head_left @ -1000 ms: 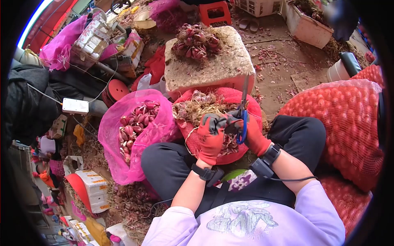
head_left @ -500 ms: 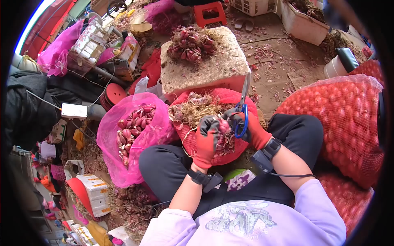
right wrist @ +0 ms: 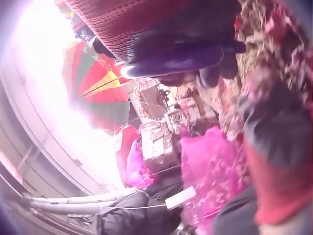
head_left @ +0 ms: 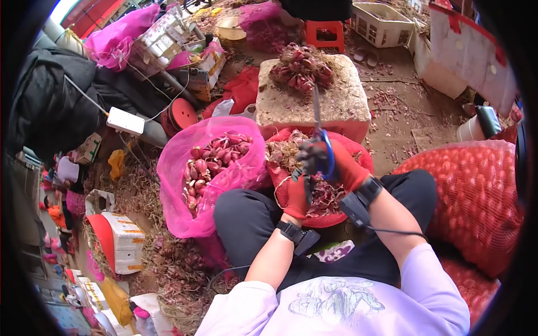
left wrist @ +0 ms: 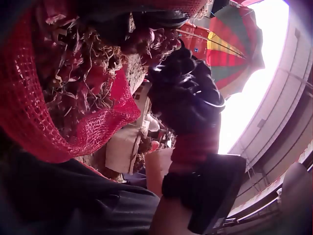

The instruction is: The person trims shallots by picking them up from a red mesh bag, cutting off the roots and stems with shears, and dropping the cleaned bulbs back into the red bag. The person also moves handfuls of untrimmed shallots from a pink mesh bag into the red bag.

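Observation:
My right hand (head_left: 344,168), in a red and dark grey glove, grips scissors (head_left: 328,159) by their blue handles, blades pointing forward. Close beside it my gloved left hand (head_left: 297,196) has its fingers curled. At the left fingertips shows a blurred pinkish bulb, looking like a shallot (right wrist: 260,85). Both hands are over a red mesh bag (head_left: 364,159) holding dry roots, stalks and shallots. To the left, a pink mesh bag (head_left: 168,168) contains trimmed shallots (head_left: 216,159). Ahead, a heap of untrimmed shallots (head_left: 302,67) lies on a foam block (head_left: 342,101).
Full red mesh sacks (head_left: 454,190) stand at the right. A red stool (head_left: 325,36) and a white crate (head_left: 384,25) are farther ahead. Loose shallots with roots (head_left: 179,280) lie at the lower left. A white device (head_left: 125,121) with a cable sits by dark clothing.
The head view has turned, so the scene sits farther right. Both hands have shifted left over the red bag, the right hand moving ahead of the left. A white box appears at upper right.

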Tool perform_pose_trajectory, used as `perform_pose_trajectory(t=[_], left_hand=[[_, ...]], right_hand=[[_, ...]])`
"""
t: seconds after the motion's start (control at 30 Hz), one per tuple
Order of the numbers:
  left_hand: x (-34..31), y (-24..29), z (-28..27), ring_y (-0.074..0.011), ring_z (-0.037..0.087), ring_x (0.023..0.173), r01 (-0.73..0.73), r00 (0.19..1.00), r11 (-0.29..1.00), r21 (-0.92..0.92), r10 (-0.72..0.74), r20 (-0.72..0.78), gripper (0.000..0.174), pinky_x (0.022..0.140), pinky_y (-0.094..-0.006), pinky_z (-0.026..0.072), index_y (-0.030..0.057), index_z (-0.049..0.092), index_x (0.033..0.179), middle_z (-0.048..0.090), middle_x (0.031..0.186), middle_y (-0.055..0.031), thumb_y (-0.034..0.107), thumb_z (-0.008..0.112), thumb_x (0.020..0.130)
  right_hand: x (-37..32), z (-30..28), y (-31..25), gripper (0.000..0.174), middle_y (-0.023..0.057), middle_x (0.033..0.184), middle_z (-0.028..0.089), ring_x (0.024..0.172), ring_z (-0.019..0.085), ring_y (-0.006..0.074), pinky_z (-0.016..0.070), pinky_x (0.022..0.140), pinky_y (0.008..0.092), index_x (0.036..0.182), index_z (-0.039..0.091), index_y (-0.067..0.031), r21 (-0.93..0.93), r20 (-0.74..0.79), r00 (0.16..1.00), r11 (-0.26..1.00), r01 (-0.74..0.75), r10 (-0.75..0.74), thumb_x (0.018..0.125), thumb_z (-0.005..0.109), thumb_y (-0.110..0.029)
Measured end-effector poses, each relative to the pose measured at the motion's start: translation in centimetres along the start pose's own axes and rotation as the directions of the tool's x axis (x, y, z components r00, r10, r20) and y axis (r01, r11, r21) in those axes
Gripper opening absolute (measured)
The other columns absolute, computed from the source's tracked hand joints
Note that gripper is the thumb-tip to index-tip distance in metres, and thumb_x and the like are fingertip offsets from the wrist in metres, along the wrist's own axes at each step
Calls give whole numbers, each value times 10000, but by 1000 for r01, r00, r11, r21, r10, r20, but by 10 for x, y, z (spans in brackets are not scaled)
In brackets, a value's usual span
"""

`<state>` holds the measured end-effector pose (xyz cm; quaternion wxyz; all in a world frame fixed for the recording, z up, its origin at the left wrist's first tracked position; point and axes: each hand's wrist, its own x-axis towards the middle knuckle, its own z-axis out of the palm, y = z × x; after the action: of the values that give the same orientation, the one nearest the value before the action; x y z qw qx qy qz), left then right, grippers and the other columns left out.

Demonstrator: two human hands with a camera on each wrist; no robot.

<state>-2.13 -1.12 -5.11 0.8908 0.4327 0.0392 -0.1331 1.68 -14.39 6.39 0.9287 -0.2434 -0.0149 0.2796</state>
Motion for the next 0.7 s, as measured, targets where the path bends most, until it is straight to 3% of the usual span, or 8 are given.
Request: perform_pose_trajectory(t=[0.2, 0.33, 0.37, 0.47, 0.53, 0.57, 0.6, 0.7], left_hand=[[4, 78, 13, -115, 601, 869, -288, 951, 907, -306, 308, 19, 176, 812, -265, 503, 65, 559, 1007, 608, 1000, -20, 209, 466, 969], [17, 79, -9, -161, 566, 1042, -53, 899, 804, -592, 297, 322, 228, 861, -294, 501, 35, 535, 1093, 570, 1101, -70, 205, 431, 981], [-8, 104, 31, -121, 580, 901, -95, 987, 867, -488, 145, 64, 182, 798, -268, 508, 56, 558, 1015, 610, 978, -40, 213, 476, 974], [3, 88, 22, -205, 578, 1016, 55, 978, 824, -564, 70, 198, 233, 870, -325, 504, 14, 512, 1081, 580, 1058, -93, 206, 422, 985], [14, 66, 5, -161, 598, 916, -228, 928, 959, -167, 266, 262, 282, 779, -292, 513, 29, 496, 1164, 590, 1003, -65, 235, 448, 978], [12, 73, 5, -147, 600, 885, 36, 903, 898, -439, 158, 399, 300, 747, -280, 511, 32, 489, 1190, 591, 989, -56, 239, 459, 975], [5, 86, 11, -132, 602, 854, 323, 831, 717, -618, 98, 548, 321, 715, -267, 510, 35, 483, 1216, 591, 976, -48, 243, 469, 972], [-27, 112, 46, -74, 584, 794, 186, 899, 981, -58, -146, 412, 315, 611, -210, 481, 35, 511, 1228, 609, 961, -9, 186, 513, 951]], right_hand=[[36, 57, -5, 180, 61, 858, 545, 775, 598, 153, 507, 680, 275, 919, 495, -41, -191, 216, 976, 982, -1, 42, 864, 609, -169], [4, 51, -24, 170, 69, 842, 569, 678, 566, 144, 483, 597, 252, 961, 511, -53, -159, -71, 997, 987, -17, 6, 894, 572, -196], [1, 49, -24, 168, 70, 832, 574, 667, 567, 143, 481, 588, 250, 963, 512, -52, -144, -80, 997, 989, -18, 7, 895, 567, -196], [-7, 56, -20, 177, 61, 798, 576, 613, 555, 140, 473, 578, 258, 969, 520, -51, -201, -156, 987, 979, 12, -45, 911, 546, -216], [-19, 55, -25, 181, 58, 795, 580, 605, 560, 150, 478, 587, 272, 972, 523, -54, -269, -58, 998, 963, -12, -3, 917, 540, -226], [-24, 54, -27, 157, 53, 834, 597, 639, 584, 148, 487, 612, 289, 961, 563, -43, -317, -109, 993, 946, -70, 37, 889, 575, -182], [-29, 47, -30, 151, 49, 838, 603, 649, 590, 141, 489, 616, 289, 956, 576, -36, -496, -121, 993, 866, -66, 6, 873, 591, -162], [-40, 1, -21, 135, 37, 831, 621, 666, 601, 116, 486, 583, 262, 953, 619, -30, -951, 241, 957, 160, 266, -160, 836, 615, -97]])
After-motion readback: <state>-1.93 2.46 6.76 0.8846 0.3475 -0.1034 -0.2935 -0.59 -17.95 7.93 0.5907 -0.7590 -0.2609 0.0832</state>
